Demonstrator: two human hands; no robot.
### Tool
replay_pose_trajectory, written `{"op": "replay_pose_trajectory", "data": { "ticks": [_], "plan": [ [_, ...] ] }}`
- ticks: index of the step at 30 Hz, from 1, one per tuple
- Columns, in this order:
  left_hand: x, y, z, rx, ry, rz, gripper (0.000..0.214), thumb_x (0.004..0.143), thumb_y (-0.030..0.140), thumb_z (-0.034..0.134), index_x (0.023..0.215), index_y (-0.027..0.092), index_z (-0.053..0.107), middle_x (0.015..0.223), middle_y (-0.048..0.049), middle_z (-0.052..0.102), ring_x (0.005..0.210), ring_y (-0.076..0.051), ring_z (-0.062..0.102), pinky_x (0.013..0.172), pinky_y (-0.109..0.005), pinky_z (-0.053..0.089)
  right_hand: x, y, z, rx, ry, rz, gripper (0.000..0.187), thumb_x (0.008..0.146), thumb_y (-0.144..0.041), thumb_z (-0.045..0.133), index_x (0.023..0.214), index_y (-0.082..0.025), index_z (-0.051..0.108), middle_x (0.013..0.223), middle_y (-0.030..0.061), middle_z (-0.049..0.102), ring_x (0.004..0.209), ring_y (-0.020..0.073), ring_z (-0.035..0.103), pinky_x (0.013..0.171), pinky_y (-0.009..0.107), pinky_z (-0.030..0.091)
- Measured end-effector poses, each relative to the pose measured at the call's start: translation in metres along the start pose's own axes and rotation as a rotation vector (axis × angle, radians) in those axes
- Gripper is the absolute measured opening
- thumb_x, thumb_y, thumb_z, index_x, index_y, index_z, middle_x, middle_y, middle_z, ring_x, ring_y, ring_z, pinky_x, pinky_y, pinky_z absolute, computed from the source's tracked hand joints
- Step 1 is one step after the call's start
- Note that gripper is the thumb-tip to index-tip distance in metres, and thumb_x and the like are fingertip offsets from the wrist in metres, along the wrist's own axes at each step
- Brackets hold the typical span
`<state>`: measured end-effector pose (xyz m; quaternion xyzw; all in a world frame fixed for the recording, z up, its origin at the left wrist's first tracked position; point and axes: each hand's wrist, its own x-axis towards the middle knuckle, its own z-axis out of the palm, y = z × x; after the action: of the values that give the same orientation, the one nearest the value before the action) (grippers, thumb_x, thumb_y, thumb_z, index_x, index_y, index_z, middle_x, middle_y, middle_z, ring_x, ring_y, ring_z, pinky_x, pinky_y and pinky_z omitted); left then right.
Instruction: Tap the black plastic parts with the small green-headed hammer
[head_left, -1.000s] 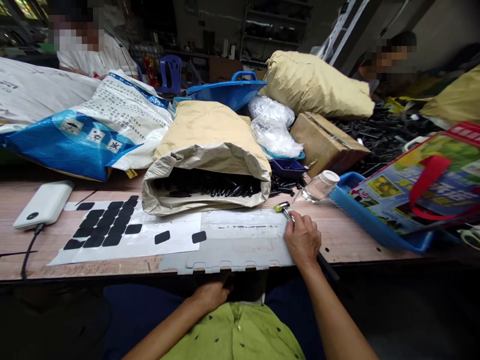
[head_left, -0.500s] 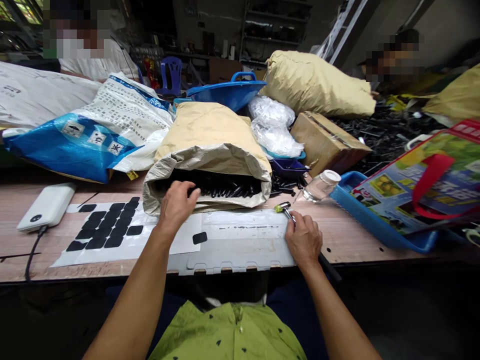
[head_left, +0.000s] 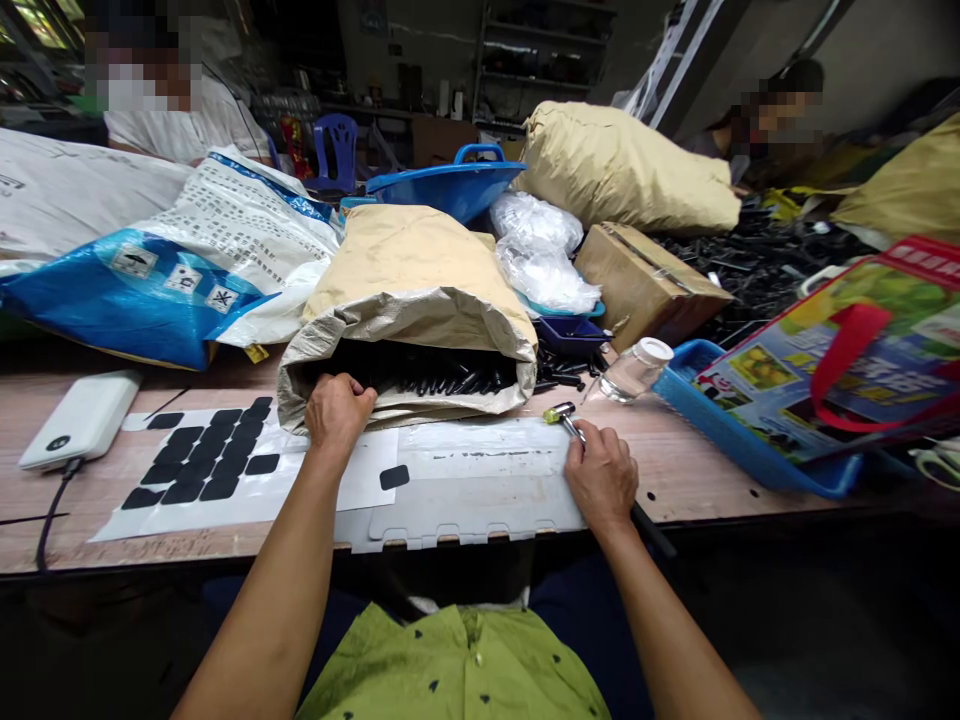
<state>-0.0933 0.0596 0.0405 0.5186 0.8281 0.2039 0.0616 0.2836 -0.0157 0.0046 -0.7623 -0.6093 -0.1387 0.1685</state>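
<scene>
A brown paper sack (head_left: 420,250) lies on the table with its rolled mouth facing me. Many thin black plastic pieces (head_left: 457,378) fill the opening. My left hand (head_left: 337,410) is at the left of the mouth, fingers curled together at the edge of the dark inside; what they hold, if anything, is hidden. My right hand (head_left: 604,475) is wrapped around a small hammer (head_left: 560,412) with a yellowish tip and metal neck; its dark handle sticks out below the wrist. Between the hands is a grey board (head_left: 472,500) with a clear sheet over it.
Black rounded pads (head_left: 199,455) sit on a white sheet at left, beside a white power bank (head_left: 81,420) with a cable. A glass jar (head_left: 637,370), a blue basket (head_left: 757,430) and a cardboard box (head_left: 649,280) stand at right. Two people sit beyond the table.
My left hand has lowered slightly at the sack's mouth and its fingers have curled in. My right hand keeps its grip on the hammer. The view has shifted a little.
</scene>
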Motion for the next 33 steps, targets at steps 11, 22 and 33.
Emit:
{"op": "replay_pose_trajectory", "data": {
  "ticks": [11, 22, 33],
  "plan": [
    [-0.08, 0.05, 0.0, -0.707, -0.232, 0.571, 0.044, 0.079, 0.008, 0.061, 0.12, 0.021, 0.064, 0.107, -0.0041, 0.071, 0.094, -0.018, 0.067, 0.089, -0.032, 0.055, 0.0, -0.001, -0.001, 0.0, 0.007, -0.004, 0.029, 0.097, -0.025, 0.054, 0.122, -0.023, 0.068, 0.099, 0.0078, 0.062, 0.088, 0.0202, 0.047, 0.072, 0.033, 0.024],
    [-0.104, 0.058, 0.042, -0.653, -0.493, 0.691, 0.033, 0.079, 0.013, 0.07, 0.11, 0.022, 0.071, 0.104, -0.0045, 0.071, 0.101, -0.023, 0.063, 0.092, -0.037, 0.049, -0.001, 0.0, 0.0, 0.007, -0.005, 0.019, 0.029, 0.097, -0.028, 0.056, 0.124, -0.024, 0.067, 0.1, 0.007, 0.062, 0.089, 0.0199, 0.047, 0.072, 0.033, 0.024],
    [-0.103, 0.059, 0.044, -0.565, -0.446, 0.684, 0.013, 0.08, 0.02, 0.073, 0.093, 0.022, 0.075, 0.088, -0.0033, 0.066, 0.093, -0.023, 0.058, 0.081, -0.034, 0.045, -0.004, -0.005, -0.02, 0.341, 0.025, 0.03, 0.034, 0.1, -0.035, 0.048, 0.121, -0.02, 0.071, 0.102, 0.0097, 0.067, 0.094, 0.0221, 0.057, 0.083, 0.033, 0.04]
  ]
}}
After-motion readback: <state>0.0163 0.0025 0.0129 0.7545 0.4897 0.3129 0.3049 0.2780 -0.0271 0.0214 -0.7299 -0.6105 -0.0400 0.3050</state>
